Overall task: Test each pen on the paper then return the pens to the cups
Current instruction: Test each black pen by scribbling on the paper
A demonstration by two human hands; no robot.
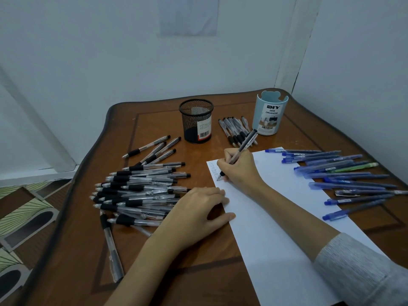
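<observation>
Right hand (239,171) curled round black pen (240,151), tip touching paper (276,217) near far left corner, beside small scribbles. Left hand (198,208) flat, fingers relaxed, pressing paper's left edge, gripping nothing. Heap of black pens (136,188) lies left on surface (176,272); blue pens (344,173) across paper's right edge. Mesh cup (196,120) and blue cup (270,113) upright at far side, small pen bunch (235,129) between them.

Dim, bluish, even light — soft focus, edges bowed.
</observation>
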